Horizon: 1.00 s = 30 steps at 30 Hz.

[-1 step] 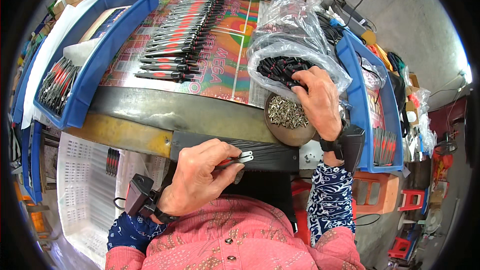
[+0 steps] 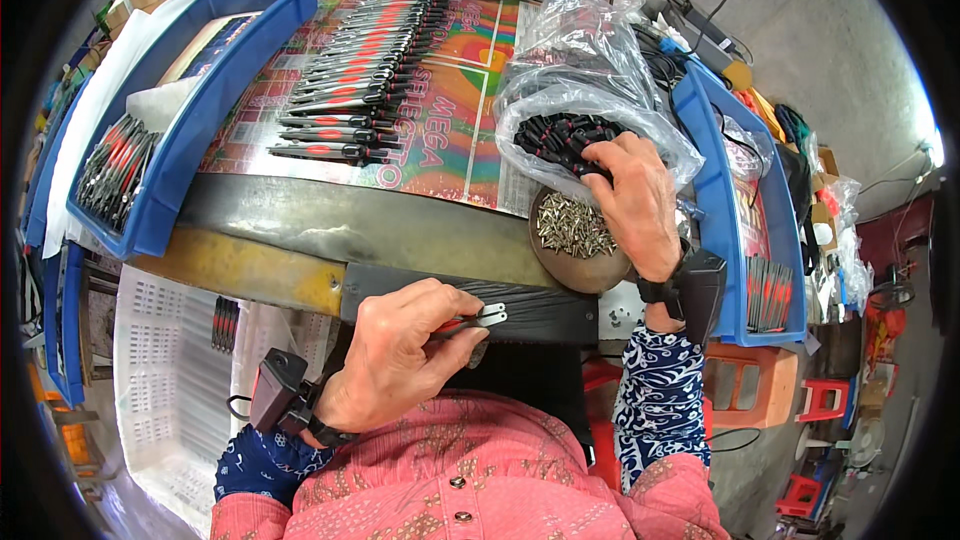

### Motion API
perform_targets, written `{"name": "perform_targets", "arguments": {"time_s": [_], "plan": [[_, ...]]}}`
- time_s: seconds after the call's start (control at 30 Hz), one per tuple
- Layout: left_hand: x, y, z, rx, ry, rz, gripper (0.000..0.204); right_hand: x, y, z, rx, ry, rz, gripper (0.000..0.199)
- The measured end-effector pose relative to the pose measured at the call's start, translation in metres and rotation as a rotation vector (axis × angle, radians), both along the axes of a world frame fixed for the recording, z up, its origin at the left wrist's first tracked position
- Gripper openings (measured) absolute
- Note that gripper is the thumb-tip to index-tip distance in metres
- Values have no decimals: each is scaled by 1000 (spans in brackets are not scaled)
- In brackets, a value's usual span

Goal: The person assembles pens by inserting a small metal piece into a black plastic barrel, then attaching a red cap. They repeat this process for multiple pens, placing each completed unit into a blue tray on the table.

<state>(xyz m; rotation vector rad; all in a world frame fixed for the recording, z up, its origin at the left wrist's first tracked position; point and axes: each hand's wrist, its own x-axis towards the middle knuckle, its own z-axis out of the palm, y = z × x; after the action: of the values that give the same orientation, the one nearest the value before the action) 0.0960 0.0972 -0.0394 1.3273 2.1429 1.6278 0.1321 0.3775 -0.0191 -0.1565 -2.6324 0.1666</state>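
Observation:
My left hand (image 2: 400, 352) is shut on a small flat metal tool (image 2: 484, 318) with a red part, held over a black block (image 2: 545, 312) at the bench's front edge. Above a round brown bowl of small screws (image 2: 572, 228), my right hand (image 2: 632, 202) reaches into a clear plastic bag (image 2: 590, 50). Its fingers sit among the bag's small black pieces (image 2: 558, 138); whether they hold one is hidden. Both wrists wear black devices.
Rows of red-and-black handled tools (image 2: 365, 80) lie on a colourful printed mat (image 2: 455, 130). A blue bin (image 2: 195, 125) with more tools stands left, another blue bin (image 2: 712, 130) right. A white crate (image 2: 165, 380) sits below left. Red stools stand lower right.

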Motion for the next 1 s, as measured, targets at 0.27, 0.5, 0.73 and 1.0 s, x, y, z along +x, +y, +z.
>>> {"name": "perform_targets", "arguments": {"time_s": [0.27, 0.5, 0.73, 1.0], "plan": [[-1, 1, 0, 11, -9, -1, 19, -7, -3, 1, 82, -130, 2, 20], [0, 1, -2, 39, -12, 18, 21, -5, -4, 2, 88, -67, -16, 17], [2, -1, 0, 27, -36, 32, 20, 26, -27, 17, -403, 175, 89, 17], [10, -6, 3, 30, -46, 18, 19, 78, -79, 9, -1404, 160, 298, 20]]}}
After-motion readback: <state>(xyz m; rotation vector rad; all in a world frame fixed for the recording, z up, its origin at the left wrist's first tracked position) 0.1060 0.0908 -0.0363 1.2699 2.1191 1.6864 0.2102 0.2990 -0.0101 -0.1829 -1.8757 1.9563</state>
